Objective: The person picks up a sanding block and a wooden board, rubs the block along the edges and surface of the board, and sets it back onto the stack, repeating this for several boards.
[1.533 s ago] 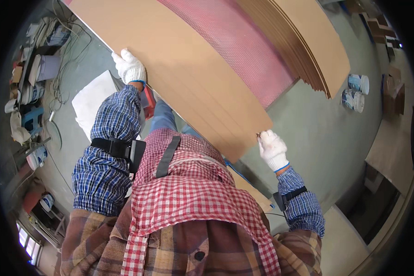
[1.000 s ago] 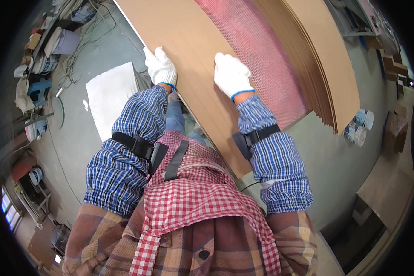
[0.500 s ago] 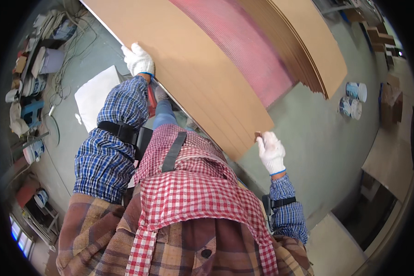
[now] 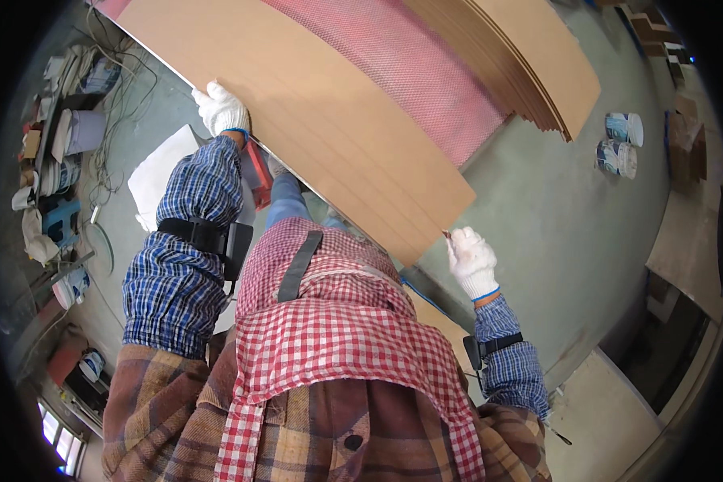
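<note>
A long flat brown board (image 4: pixel 321 120) lies slanting in front of me on a pink, textured surface (image 4: pixel 386 60). My left hand (image 4: pixel 221 110), in a white knit glove, is closed over the board's near left edge. My right hand (image 4: pixel 471 261), gloved the same way, is beside the board's right end with its fingers pinched together. A small dark reddish-brown piece pokes out of that pinch at the board's end edge; most of it is hidden by the fingers. Beyond the pink strip is a stack of similar brown boards (image 4: pixel 530 68) with stepped ends.
Two white-and-blue buckets (image 4: pixel 616 158) stand on the grey-green floor at the right. A white block-like object (image 4: pixel 162 173) and a red part (image 4: pixel 259 173) are by my left arm. Buckets and cables (image 4: pixel 108 104) crowd the left side. A pale panel (image 4: pixel 598 426) is at lower right.
The whole view has shifted a little, so the boards and buckets sit higher in it. My right hand has slid slightly toward me along the board's end. My left hand stays on the edge.
</note>
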Demonstrator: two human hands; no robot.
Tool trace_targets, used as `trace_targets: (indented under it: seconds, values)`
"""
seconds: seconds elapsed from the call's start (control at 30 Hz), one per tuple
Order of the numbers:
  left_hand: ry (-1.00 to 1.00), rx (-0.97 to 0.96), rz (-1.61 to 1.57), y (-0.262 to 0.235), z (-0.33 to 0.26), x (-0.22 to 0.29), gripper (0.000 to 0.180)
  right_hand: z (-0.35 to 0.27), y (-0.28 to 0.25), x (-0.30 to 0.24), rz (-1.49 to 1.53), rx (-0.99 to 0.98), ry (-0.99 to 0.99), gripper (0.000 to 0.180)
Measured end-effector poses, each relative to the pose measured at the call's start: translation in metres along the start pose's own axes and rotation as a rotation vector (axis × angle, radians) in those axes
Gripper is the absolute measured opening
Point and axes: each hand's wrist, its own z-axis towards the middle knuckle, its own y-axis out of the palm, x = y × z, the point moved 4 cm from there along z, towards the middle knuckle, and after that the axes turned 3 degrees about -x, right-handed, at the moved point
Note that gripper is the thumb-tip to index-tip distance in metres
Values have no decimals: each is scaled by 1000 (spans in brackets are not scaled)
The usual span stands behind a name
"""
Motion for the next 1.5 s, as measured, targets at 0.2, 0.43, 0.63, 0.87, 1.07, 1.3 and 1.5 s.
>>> trace_targets:
  seconds: [0.2, 0.43, 0.63, 0.87, 1.07, 1.3, 1.5]
  values:
    - [-59, -82, 11, 0, -12, 12, 60, 12, 2, -6, -33, -51, -27, 12]
    - [-59, -33, 101, -4, -26, 15, 66, 69, -8, -38, 4, -16, -118, 12]
    - [-1, -125, 89, -1, -49, 31, 47, 132, -28, -75, 15, 60, -153, 13]
    - [117, -143, 110, 4, -80, 39, 37, 204, -52, -117, 72, 149, -238, 13]
    - [-89, -366, -24, -11, -122, 52, 76, 252, -65, -137, 51, 192, -263, 14]
    - [-94, -393, -21, -21, -102, 68, 63, 317, -85, -140, -74, 96, -235, 15]
    - [-75, -90, -115, -3, -11, 105, 65, 323, -98, -151, -47, 117, -247, 16]
